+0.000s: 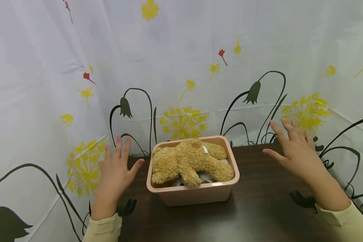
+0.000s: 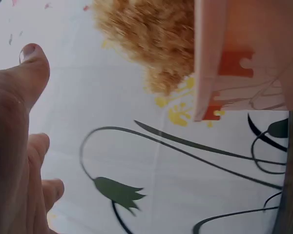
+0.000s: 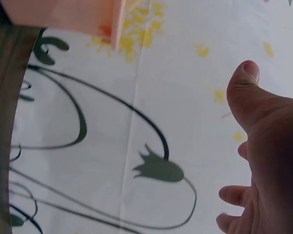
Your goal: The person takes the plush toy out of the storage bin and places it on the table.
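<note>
A pink plastic bin (image 1: 196,195) stands on a dark wooden table (image 1: 260,215). In it lies a tan plush bear (image 1: 190,161) on some pale items, its limbs reaching over the rim. My left hand (image 1: 116,168) hovers left of the bin with straight fingers, holding nothing. My right hand (image 1: 293,148) hovers to the bin's right, fingers spread, also empty. In the left wrist view the left hand (image 2: 19,146) is beside the bear's fur (image 2: 151,39) and the bin's wall (image 2: 234,53). The right wrist view shows the right hand (image 3: 263,161) and the bin's corner (image 3: 73,17).
A white curtain (image 1: 181,67) printed with yellow flowers and dark stems hangs close behind and around the table. Black clamps (image 1: 302,200) (image 1: 127,206) sit at the table's side edges. Bare table surface lies in front of the bin.
</note>
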Demonstrator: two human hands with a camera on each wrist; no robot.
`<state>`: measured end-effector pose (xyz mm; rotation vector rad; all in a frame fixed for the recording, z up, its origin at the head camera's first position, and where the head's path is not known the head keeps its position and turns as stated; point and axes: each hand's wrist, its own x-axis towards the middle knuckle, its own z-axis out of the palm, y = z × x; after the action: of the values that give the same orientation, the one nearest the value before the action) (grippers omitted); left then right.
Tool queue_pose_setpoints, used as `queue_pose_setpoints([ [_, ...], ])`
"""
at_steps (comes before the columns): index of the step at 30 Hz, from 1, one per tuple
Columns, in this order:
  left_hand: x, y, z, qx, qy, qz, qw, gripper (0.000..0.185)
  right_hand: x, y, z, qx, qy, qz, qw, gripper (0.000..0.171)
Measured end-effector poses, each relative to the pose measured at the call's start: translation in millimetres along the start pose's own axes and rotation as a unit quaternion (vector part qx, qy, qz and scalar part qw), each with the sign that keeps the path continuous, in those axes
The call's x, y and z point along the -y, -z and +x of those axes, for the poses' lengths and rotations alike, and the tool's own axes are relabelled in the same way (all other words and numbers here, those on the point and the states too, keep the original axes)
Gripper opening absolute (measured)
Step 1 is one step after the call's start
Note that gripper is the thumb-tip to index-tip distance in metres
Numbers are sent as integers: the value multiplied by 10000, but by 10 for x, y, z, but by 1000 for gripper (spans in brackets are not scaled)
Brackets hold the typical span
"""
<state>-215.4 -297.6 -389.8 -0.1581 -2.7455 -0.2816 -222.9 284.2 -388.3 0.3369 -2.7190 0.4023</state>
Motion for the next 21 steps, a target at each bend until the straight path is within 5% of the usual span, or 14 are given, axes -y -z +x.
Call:
queue_pose_setpoints([
  [5, 67, -210, 170, 549, -143, -1029, 9931, 95, 197, -12, 124, -1, 113, 110, 9999, 107],
  [12, 129, -525, 271, 1296, -483, -2802, 9499, 104, 623, -75, 273, -90, 574, 438, 9973, 102],
  [21, 155, -733, 224, 2117, -236, -3589, 9087, 103, 1363, -301, 392, 526, 1286, 1257, 9823, 102],
])
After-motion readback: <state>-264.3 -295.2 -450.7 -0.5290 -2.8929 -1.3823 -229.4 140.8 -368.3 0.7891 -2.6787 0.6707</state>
